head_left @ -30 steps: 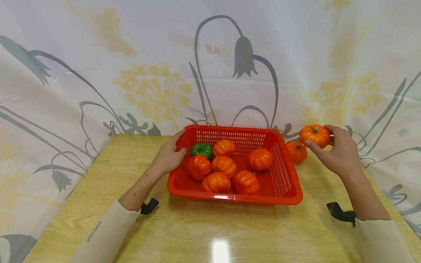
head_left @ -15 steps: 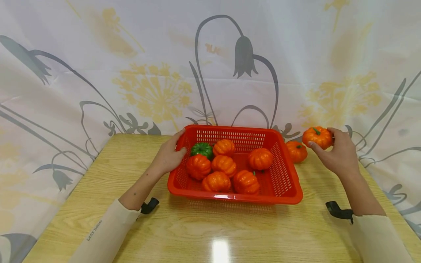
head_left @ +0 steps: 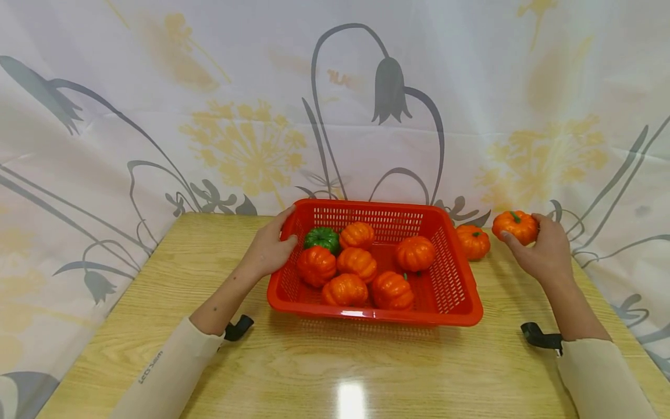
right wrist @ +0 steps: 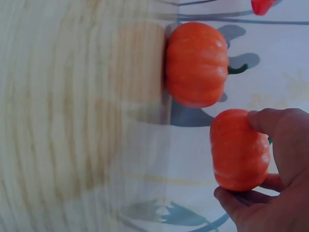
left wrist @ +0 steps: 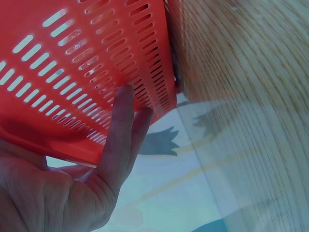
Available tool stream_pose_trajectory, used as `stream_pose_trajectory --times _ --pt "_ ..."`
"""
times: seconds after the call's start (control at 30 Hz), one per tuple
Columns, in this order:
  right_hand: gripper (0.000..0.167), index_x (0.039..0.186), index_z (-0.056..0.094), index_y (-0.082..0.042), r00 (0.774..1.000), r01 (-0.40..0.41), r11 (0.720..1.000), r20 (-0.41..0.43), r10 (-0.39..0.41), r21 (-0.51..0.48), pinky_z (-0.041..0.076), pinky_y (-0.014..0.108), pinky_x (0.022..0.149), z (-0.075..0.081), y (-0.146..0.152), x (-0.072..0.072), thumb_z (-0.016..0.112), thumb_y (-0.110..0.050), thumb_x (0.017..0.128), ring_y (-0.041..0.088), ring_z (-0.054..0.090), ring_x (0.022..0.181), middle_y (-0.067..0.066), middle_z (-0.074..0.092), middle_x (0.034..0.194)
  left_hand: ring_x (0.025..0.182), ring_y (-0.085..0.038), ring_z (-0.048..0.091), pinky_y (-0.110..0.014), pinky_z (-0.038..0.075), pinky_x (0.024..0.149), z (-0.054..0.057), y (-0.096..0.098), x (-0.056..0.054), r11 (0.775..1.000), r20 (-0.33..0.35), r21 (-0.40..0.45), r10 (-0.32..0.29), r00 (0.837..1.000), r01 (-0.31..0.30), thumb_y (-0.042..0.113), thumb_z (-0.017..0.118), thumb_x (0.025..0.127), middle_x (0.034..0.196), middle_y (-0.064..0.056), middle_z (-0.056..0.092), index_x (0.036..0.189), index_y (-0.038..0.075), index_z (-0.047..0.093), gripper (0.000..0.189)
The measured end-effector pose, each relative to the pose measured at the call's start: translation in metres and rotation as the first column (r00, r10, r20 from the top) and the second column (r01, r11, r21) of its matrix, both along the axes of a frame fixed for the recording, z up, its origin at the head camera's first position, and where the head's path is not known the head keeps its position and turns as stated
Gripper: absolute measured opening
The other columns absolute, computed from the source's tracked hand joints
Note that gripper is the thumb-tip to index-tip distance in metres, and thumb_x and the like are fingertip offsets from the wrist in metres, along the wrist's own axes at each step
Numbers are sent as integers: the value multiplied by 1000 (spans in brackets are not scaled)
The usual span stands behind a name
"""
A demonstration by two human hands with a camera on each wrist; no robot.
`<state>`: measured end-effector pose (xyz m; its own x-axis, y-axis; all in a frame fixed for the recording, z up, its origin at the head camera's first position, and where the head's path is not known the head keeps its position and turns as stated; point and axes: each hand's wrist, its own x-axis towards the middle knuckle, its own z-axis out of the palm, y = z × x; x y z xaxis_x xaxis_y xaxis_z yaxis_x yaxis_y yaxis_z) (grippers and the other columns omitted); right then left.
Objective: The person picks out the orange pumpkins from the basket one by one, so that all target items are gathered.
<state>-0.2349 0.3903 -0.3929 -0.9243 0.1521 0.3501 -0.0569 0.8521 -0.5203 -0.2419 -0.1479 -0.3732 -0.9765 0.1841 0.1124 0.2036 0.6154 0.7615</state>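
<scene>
A red plastic basket (head_left: pixel 361 316) with slotted walls sits mid-table, holding several small orange pumpkins (head_left: pixel 357 265) and a green pumpkin (head_left: pixel 321 239). At its left side my left hand (head_left: pixel 268 249) grips the rim, thumb over the edge; in the left wrist view the fingers (left wrist: pixel 120 130) lie along the outer wall. My right hand (head_left: pixel 548 251) holds an orange pumpkin (head_left: pixel 515 226) between thumb and fingers, stem up, right of the basket. In the right wrist view this held pumpkin (right wrist: pixel 240 150) is raised above the tabletop.
Another orange pumpkin (head_left: pixel 473 242) stands on the wooden table (head_left: pixel 293 372) just right of the basket, near the back edge. Behind the table hangs a flower-patterned curtain (head_left: pixel 241 87). Black straps (head_left: pixel 539 336) show at both wrists.
My right hand has carried the orange pumpkin to the right and lower, away from the pumpkin beside the basket. My left hand and the basket have stayed in place.
</scene>
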Motion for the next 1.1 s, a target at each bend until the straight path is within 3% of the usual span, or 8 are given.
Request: stream_pose_trajectory --times 0.4,0.6,0.8,0.9,1.1 --pt "69 135 45 22 1000 -6 1000 29 6 7 46 68 85 -19 13 -3 66 -34 102 58 53 103 43 53 119 131 -38 61 -52 54 105 0 1 1 1000 1 2 -3 1000 3 11 52 104 160 -22 48 169 10 28 70" --pt "67 132 48 21 999 -2 1000 48 1 14 44 68 85 -24 18 -5 66 -36 102 57 49 105 43 52 118 133 -38 60 -53 52 108 -2 0 -2 1000 -10 -4 0 1000 0 12 53 103 160 -22 48 169 10 29 70" --pt "59 124 54 19 998 -12 1000 57 11 18 48 56 77 -27 21 -6 67 -35 102 52 55 98 40 57 113 130 -39 62 -53 54 105 -3 0 -2 1000 -2 -4 -5 1000 5 12 52 104 160 -23 48 169 11 28 70" --pt "64 128 52 22 996 -18 1000 92 18 -7 50 60 82 -29 23 -6 66 -36 103 54 55 102 42 55 118 127 -38 64 -52 56 102 -3 0 -2 1000 5 -6 -4 1000 4 13 52 104 159 -23 49 169 12 28 70" --pt "78 141 39 27 986 -19 999 167 26 -47 43 71 98 -31 24 -7 61 -39 105 61 48 115 47 45 132 129 -38 63 -52 56 102 -3 0 -2 1000 3 -6 -1 1000 1 13 53 104 160 -22 48 169 12 28 70"
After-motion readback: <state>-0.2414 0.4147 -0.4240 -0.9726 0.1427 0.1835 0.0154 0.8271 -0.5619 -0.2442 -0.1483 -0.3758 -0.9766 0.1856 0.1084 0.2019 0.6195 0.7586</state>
